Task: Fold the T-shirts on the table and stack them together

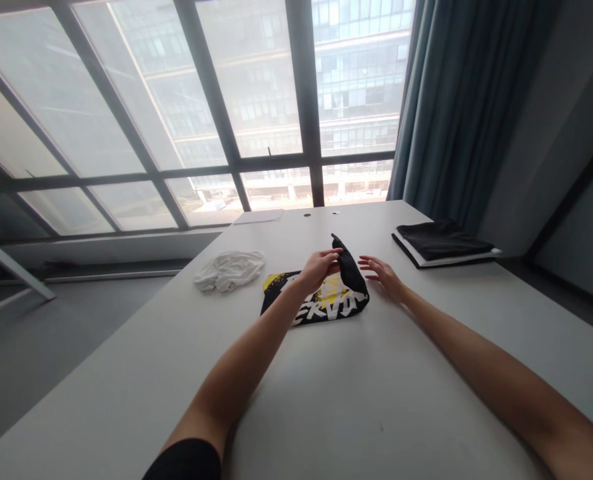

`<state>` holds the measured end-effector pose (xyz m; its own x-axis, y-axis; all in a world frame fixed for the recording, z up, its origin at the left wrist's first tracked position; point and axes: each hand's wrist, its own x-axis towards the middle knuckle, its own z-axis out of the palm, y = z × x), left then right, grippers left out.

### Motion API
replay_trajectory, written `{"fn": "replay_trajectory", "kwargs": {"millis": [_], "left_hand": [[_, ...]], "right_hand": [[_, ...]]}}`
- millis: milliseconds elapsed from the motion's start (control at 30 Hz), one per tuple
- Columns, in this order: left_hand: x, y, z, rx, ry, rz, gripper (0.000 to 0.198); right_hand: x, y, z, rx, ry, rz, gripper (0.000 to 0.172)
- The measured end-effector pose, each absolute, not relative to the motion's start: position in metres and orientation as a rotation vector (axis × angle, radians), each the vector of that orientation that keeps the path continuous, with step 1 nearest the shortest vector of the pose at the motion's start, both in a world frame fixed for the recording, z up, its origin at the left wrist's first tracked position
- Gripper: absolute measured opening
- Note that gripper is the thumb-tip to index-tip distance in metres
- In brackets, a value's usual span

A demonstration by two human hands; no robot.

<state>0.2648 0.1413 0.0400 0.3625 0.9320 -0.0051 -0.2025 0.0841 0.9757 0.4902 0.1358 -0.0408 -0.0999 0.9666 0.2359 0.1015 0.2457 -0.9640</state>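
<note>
A black garment point(354, 308) with white lettering and yellow patches lies partly folded on the table; its exact kind is hidden by the folds. My left hand point(320, 268) pinches its raised right edge, which stands up and leans over the printed front. Just to the right of that lifted edge is my right hand point(382, 275), its fingers spread and apart from the cloth. My left forearm covers part of the print.
A crumpled white cloth point(230, 271) lies to the left on the white table point(316, 400). Folded black fabric point(444, 240) rests on a white layer at the right. Paper point(259, 217) lies at the far edge, before windows and a blue curtain point(451, 133).
</note>
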Motion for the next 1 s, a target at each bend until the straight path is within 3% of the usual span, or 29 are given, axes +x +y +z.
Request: {"fn": "replay_trajectory", "kwargs": {"millis": [100,333,500,767,1000], "left_hand": [[0.251,0.141,0.055,1.16,0.87,1.04,0.031],[0.212,0.146,0.065,1.167,0.935,1.12,0.025],[0.187,0.146,0.076,1.156,0.917,1.152,0.021],[0.135,0.141,0.074,1.112,1.011,1.196,0.025],[0.089,0.134,0.03,1.137,1.205,1.176,0.034]], "right_hand": [[0.472,0.128,-0.044,-0.971,-1.548,0.956,0.069],[0.438,0.106,-0.048,-0.803,-1.854,0.586,0.082],[0.408,0.085,-0.049,-0.946,-2.112,0.255,0.102],[0.39,0.076,-0.055,-1.183,-2.232,0.159,0.093],[0.388,0.072,-0.059,-1.159,-2.339,0.132,0.087]]}}
